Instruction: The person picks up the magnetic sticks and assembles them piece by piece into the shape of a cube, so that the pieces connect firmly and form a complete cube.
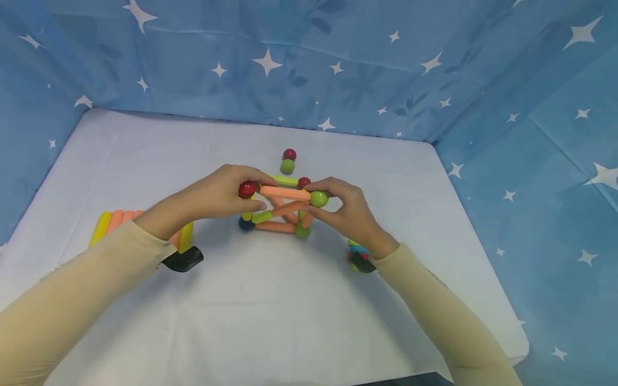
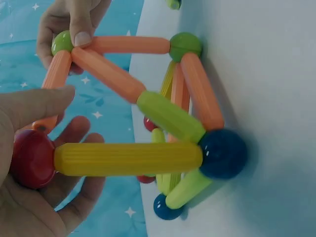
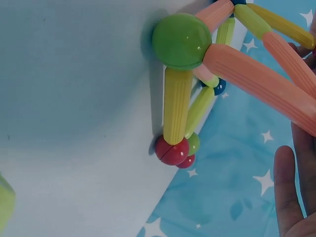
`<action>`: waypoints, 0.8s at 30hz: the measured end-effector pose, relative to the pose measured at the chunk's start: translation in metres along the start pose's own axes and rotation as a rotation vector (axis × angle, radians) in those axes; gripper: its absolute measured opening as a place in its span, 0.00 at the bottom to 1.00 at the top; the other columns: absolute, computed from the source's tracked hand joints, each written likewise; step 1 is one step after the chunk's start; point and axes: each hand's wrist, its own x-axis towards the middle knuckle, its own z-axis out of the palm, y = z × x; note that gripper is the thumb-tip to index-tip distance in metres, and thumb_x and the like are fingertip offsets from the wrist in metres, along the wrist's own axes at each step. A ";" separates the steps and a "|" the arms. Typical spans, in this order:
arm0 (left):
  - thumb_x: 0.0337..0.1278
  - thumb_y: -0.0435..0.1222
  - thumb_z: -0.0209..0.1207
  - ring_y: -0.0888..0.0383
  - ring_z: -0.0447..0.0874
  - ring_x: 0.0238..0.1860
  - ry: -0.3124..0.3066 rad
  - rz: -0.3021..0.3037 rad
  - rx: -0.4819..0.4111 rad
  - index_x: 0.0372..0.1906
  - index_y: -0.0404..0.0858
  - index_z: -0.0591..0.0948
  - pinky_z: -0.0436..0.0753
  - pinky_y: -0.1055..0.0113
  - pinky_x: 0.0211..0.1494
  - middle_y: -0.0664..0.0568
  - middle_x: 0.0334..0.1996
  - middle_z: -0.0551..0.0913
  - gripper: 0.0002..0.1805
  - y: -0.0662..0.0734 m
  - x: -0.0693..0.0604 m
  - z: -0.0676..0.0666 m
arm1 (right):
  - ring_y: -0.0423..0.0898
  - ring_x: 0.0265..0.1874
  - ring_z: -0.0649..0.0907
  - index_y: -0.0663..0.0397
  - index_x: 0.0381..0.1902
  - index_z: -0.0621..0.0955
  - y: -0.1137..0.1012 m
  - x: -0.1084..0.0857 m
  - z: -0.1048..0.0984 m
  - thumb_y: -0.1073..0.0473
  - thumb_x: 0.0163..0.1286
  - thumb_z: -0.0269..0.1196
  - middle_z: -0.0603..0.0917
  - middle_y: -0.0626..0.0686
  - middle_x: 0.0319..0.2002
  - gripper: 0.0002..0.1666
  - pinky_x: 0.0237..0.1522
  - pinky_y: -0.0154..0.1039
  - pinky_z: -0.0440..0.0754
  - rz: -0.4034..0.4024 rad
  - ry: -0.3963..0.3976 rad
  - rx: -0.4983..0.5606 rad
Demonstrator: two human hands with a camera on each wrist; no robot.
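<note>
Both hands are at work on a frame of rods and balls (image 1: 275, 227) near the middle of the white table (image 1: 289, 321). On the left, the left hand (image 1: 217, 194) holds a red ball (image 1: 247, 189) at an upper corner, the ball lying between its thumb and curled fingers. On the right, the right hand (image 1: 348, 208) pinches an upper green ball (image 1: 318, 199) with thumb and fingers. A salmon rod (image 1: 285, 193) spans the gap between these two balls.

From the red ball a yellow rod (image 2: 128, 159) leads down to a dark blue ball (image 2: 224, 153) at the near left lower corner. Between that ball and the upper green ball runs a slanting line made of a light green rod (image 2: 170, 114) and an orange rod (image 2: 108, 74) end to end. Another green ball (image 1: 303, 231) marks the near right lower corner.

On the far side of the frame, a loose red ball (image 1: 289, 154) and a loose green ball (image 1: 287, 166) sit together. To the left, a row of yellow and orange rods (image 1: 116, 220) lies partly hidden by the left forearm; to the right, a multicoloured pile (image 1: 358, 249) shows beside the right wrist, too covered to make out. A blue star-patterned curtain (image 1: 362, 53) hangs beyond.
</note>
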 end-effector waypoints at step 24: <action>0.55 0.35 0.74 0.54 0.80 0.45 0.107 -0.026 -0.165 0.57 0.44 0.85 0.83 0.60 0.41 0.52 0.51 0.84 0.23 -0.006 -0.002 0.001 | 0.42 0.47 0.82 0.48 0.57 0.82 -0.003 -0.005 0.002 0.59 0.64 0.74 0.85 0.44 0.52 0.24 0.51 0.46 0.80 0.195 -0.065 0.025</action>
